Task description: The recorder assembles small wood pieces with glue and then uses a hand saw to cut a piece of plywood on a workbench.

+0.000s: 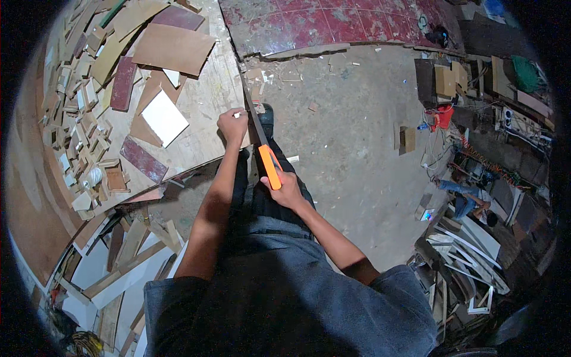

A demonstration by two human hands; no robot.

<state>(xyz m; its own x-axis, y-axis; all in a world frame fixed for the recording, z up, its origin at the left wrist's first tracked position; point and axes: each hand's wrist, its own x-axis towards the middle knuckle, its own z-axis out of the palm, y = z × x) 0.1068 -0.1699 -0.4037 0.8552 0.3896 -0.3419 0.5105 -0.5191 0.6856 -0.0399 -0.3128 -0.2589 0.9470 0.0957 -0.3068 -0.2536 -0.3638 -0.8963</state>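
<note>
My right hand (286, 190) is wrapped round the orange handle of a handsaw (269, 167). The saw's dark blade runs forward from the handle, along the right edge of the wooden worktable (208, 104). At that same edge my left hand (232, 126) is closed, just left of the blade. A small white piece (237, 115) shows between its thumb and fingers; most of it is hidden. Left of this hand, a white board (165, 118) lies on brown sheets.
Wood offcuts (89, 128) crowd the table's left side. Below it lean long boards (128, 276). A red tiled surface (321, 24) lies beyond the concrete floor (351, 131). At right are cables (437, 149), a person in blue (467, 193) and a pile of white strips (464, 256).
</note>
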